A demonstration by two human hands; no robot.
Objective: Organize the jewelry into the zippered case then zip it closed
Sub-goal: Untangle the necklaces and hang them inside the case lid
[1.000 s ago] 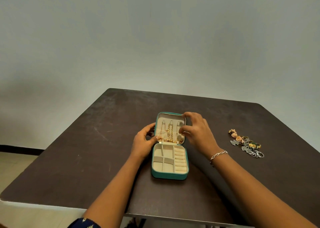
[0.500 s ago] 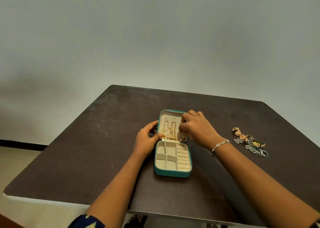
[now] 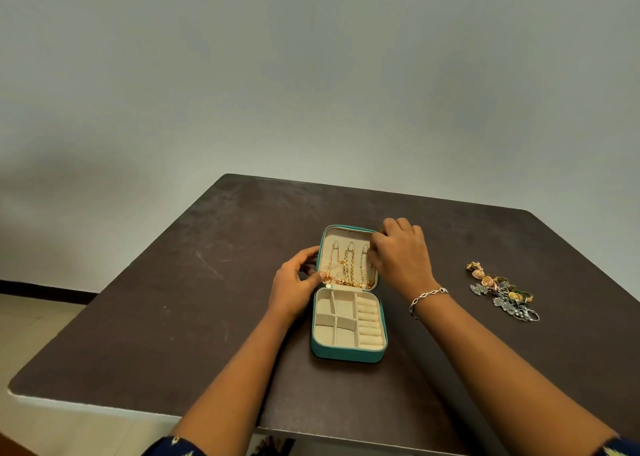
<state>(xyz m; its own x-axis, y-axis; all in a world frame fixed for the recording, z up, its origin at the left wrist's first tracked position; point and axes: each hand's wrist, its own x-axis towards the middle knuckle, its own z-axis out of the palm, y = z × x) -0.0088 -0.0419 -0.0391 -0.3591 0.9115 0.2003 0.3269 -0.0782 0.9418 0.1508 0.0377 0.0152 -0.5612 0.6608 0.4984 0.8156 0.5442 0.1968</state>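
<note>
Item: we are logging one teal zippered case, lying open near the middle of the bench, with its base toward us and its lid folded back away from us. We are counting three gold chains hanging from hooks inside the lid, their tails gathering at its lower edge. The base's compartments and ring rolls are showing nothing in them. The left grip is pinching the lid's left edge, thumb inside by a small pendant and fingers behind. The right grip is curling over the lid's far right corner beside the third hook, and we are unable to tell whether it is clamping the chain or the rim. A pile of earrings and rings is sitting on the bench well to the right, apart from the case. We are judging the chains light, limp and quick to tangle, so best taken near the clasp end. The pile's pieces are looking small, hard and slippery, each wanting a fingertip pinch. The case is looking light and soft-shelled, needing a steadying hold on its base while zipping. The bench is showing dark, matt and scuffed with pale scratches. A plain grey wall is rising behind it, and pale floor is showing at left.
</note>
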